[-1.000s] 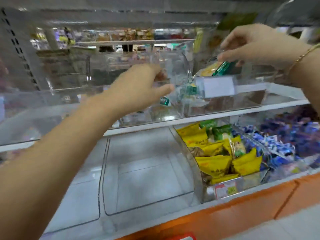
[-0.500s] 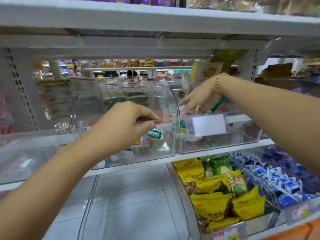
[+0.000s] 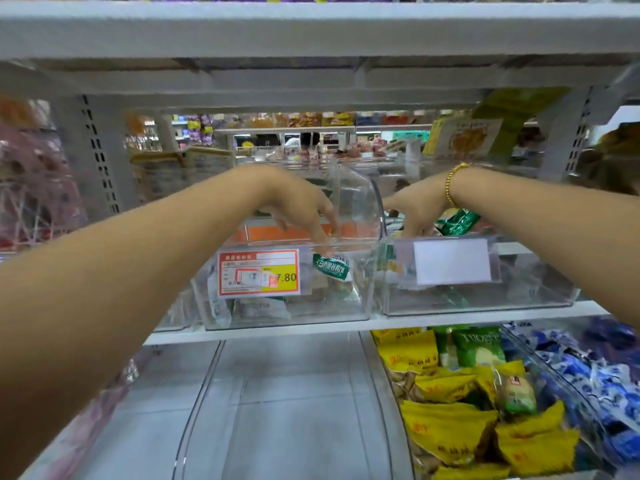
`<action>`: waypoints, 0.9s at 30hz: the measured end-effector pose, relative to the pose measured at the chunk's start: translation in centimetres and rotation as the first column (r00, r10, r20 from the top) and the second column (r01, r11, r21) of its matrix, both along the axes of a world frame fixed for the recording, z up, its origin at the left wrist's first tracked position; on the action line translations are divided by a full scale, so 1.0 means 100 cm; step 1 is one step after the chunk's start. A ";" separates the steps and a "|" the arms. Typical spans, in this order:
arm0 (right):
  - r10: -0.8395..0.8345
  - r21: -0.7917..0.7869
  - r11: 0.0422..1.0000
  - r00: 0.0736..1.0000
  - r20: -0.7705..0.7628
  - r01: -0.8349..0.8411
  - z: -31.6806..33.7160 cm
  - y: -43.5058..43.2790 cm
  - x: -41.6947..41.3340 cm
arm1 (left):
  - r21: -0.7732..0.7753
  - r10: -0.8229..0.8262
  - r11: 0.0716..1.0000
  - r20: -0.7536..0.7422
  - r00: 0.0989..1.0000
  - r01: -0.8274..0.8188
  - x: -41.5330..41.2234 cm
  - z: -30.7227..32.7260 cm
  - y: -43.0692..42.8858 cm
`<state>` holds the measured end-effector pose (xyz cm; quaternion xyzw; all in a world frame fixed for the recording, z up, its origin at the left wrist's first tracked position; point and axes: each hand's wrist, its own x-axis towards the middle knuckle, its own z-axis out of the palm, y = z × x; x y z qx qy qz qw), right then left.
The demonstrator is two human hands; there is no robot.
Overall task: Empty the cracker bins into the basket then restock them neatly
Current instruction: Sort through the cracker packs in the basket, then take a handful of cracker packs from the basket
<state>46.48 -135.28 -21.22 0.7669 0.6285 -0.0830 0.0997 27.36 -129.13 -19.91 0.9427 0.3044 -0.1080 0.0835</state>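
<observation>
Two clear cracker bins stand side by side on the middle shelf. My left hand (image 3: pixel 301 209) reaches down into the left bin (image 3: pixel 360 303), its fingertips pinching a green-and-white cracker packet (image 3: pixel 330 267) just behind the front wall. A few more packets lie on that bin's floor. My right hand (image 3: pixel 415 209), with a gold bracelet, dips into the right bin (image 3: pixel 540 292) and grips a green packet (image 3: pixel 457 221) that sticks out from under it. The basket is out of view.
A red-and-yellow price tag (image 3: pixel 258 273) fronts the left bin, a blank white label (image 3: pixel 452 261) the right one. Below sit an empty clear bin (image 3: pixel 277 410), a bin of yellow and green packets (image 3: pixel 450 427) and blue packets (image 3: pixel 588 372). A shelf (image 3: pixel 311 29) hangs low overhead.
The view has risen and moved closer to the middle shelf. My right hand went from above the right bin down into it. My left hand moved from the rim into the left bin.
</observation>
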 end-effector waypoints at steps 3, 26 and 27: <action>0.029 0.060 0.998 0.999 -0.025 -0.028 -0.007 0.004 0.012 | 0.044 0.017 0.999 -0.197 0.980 -0.008 0.024 -0.010 0.010; 0.123 0.132 0.984 0.992 0.015 -0.124 -0.010 0.005 0.021 | 0.068 0.318 0.947 -0.336 0.887 -0.314 0.013 -0.033 0.074; 0.128 0.124 0.983 0.991 0.042 -0.132 -0.012 0.006 0.020 | 0.074 0.314 0.949 -0.327 0.892 -0.307 0.011 -0.033 0.073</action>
